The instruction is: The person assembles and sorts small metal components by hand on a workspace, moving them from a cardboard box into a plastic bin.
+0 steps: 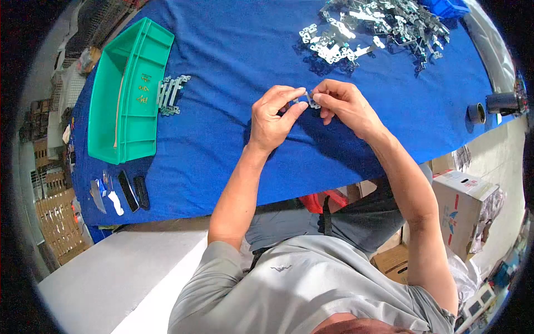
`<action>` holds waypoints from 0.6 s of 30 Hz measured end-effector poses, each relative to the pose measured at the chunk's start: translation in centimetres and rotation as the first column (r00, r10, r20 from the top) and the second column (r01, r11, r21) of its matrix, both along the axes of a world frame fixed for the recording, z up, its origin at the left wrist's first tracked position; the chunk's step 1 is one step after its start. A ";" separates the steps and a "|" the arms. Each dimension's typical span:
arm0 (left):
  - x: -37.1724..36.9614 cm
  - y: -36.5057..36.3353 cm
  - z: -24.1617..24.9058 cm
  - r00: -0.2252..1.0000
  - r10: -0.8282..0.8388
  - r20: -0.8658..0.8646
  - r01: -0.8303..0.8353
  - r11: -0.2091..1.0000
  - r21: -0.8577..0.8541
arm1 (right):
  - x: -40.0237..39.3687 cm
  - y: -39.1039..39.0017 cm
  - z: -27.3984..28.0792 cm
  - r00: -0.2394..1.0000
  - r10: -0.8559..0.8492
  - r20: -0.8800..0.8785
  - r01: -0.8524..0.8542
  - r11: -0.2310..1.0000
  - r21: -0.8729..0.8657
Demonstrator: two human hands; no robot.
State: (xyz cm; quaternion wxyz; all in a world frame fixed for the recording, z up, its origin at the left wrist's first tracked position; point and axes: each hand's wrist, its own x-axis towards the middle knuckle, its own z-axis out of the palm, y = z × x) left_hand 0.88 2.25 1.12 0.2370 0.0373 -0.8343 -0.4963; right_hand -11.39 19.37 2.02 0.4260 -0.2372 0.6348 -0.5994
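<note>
Bracket point(312, 101), a small silvery-grey metal piece, sits just above the middle of the frame, held up over the blue cloth point(217, 106) between 2 hands. It should be light and stiff, hard to break, though thin metal could bend if forced, and its smooth face may slip in dry fingers. Its ends look the best places to take hold, with thumb and fingertip. The right hand point(346, 104) does this: thumb and forefinger are clamped on its right end. The left hand point(271, 118) has thumb and forefinger tips at the other end, slightly apart; I cannot tell whether they grip. Fingertips hide much of its outline, but the visible part is pale and narrow, akin in colour to the metal pieces point(389, 26) heaped at upper right
</note>
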 end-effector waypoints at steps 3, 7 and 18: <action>0.0 0.0 -0.1 1.000 -0.008 -0.007 0.008 0.999 0.035 | 0.2 -0.2 0.0 0.999 -0.019 -0.039 0.019 1.000 -0.013; 0.0 0.1 0.0 1.000 -0.026 0.006 0.026 1.000 -0.005 | 0.3 -0.3 0.0 0.968 -0.204 -0.143 0.197 0.979 -0.059; -0.1 0.2 -0.4 0.970 0.191 0.149 -0.223 0.943 0.247 | 1.3 -0.2 1.5 0.993 -0.034 -0.114 0.037 0.999 0.032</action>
